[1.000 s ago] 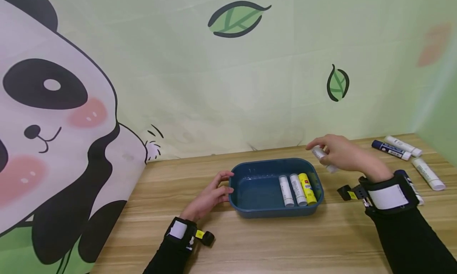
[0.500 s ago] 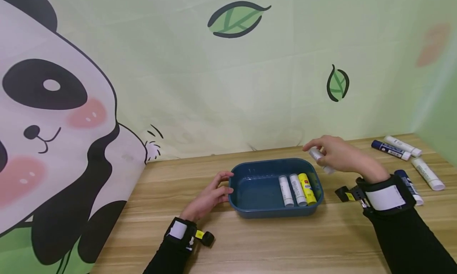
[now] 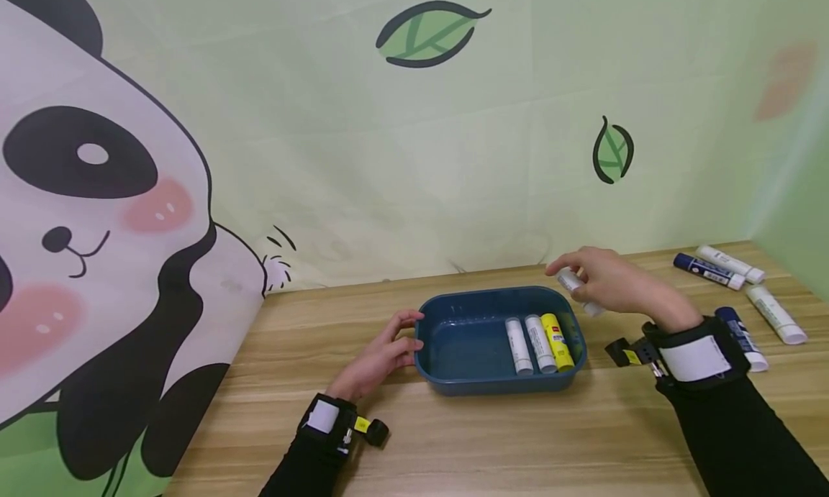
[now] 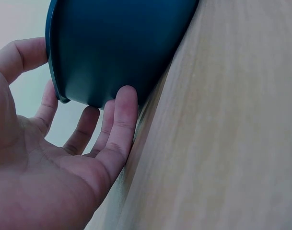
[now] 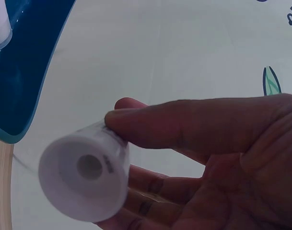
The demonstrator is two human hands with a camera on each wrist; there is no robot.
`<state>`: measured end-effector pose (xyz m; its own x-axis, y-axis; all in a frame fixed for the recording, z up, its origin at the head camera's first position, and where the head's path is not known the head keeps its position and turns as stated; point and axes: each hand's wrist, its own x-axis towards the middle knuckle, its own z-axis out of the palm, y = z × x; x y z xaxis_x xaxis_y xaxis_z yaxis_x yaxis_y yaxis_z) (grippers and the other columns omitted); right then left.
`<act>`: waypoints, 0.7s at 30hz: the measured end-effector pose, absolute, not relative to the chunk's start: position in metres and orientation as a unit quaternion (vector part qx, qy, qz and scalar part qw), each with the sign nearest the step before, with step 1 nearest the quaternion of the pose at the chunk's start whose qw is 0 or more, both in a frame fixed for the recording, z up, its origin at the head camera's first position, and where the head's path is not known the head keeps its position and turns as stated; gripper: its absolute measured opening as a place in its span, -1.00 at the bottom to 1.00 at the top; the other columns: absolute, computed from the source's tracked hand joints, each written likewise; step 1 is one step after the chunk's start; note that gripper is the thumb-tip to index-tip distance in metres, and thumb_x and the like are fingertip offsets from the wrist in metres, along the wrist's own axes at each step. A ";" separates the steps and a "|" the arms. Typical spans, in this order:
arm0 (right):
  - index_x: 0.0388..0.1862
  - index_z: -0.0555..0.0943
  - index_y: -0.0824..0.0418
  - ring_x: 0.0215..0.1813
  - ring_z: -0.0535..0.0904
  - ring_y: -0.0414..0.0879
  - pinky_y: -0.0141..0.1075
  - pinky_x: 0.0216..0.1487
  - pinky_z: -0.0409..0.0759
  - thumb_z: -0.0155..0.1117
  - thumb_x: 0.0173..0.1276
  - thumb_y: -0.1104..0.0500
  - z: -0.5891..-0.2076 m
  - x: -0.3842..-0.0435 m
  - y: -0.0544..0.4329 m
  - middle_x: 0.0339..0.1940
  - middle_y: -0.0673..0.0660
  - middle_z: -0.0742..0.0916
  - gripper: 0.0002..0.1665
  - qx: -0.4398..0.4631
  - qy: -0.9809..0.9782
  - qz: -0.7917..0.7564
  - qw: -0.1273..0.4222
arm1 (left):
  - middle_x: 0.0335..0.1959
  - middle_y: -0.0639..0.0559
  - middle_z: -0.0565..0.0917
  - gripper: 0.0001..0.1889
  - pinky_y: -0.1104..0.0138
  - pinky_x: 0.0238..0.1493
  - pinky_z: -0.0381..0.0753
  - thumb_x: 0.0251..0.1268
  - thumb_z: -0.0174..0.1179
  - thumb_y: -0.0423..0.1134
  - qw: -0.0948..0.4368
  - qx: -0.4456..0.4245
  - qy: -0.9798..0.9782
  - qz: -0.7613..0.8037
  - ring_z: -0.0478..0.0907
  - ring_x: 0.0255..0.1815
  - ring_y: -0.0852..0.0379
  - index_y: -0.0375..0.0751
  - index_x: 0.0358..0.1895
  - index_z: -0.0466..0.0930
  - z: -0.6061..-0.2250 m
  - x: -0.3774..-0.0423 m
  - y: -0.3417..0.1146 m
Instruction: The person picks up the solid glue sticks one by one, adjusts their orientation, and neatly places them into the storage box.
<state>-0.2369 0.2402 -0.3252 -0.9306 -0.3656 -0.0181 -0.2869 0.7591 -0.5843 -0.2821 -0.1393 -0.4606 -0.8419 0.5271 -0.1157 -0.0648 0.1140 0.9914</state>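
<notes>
My right hand [image 3: 615, 277] pinches a white glue stick [image 3: 571, 279] between thumb and fingers, just off the far right corner of the blue bin [image 3: 499, 388]. Seen in the right wrist view, the round hollow end of this glue stick [image 5: 83, 177] faces the camera. My left hand [image 3: 382, 357] touches the bin's left end, fingers spread. In the left wrist view, its fingertips [image 4: 126, 98] rest against the bin's outer wall [image 4: 117, 48]. Inside the bin's right half lie two white glue sticks [image 3: 519, 346] and a yellow glue stick [image 3: 558, 342], side by side.
To the right on the wooden table [image 3: 518, 439] lie several more glue sticks: a blue one [image 3: 709, 272], a white one [image 3: 730, 264] beside it, another white one [image 3: 776, 314], and a blue-and-white one [image 3: 741, 340] by the right wrist. A printed backdrop [image 3: 324, 159] rises behind.
My right hand has shifted slightly left toward the bin with the white glue stick, uncovering more of the blue-and-white one near the wrist. The left hand and bin have stayed put.
</notes>
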 end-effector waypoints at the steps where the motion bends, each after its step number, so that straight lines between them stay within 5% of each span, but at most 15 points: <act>1: 0.20 0.51 0.29 -0.13 0.50 0.15 -0.24 -0.33 0.58 0.11 0.29 0.41 -0.325 -0.237 0.240 0.07 0.44 0.50 -0.53 -0.175 0.935 -0.300 0.066 | 0.35 -0.06 0.12 -0.51 0.28 -0.05 0.52 0.34 0.10 -0.24 0.229 0.163 0.710 0.646 0.45 -0.07 0.02 0.06 0.31 0.25 -0.461 -0.282 -0.139; 21: 0.13 0.57 0.23 -0.09 0.47 0.13 -0.12 -0.16 0.52 0.12 0.25 0.45 -0.331 -0.234 0.221 0.12 0.37 0.54 -0.54 -0.209 0.938 -0.272 0.049 | 0.35 -0.07 0.12 -0.50 0.27 -0.04 0.53 0.33 0.12 -0.23 0.229 0.165 0.711 0.644 0.46 -0.05 0.01 0.08 0.31 0.26 -0.460 -0.283 -0.140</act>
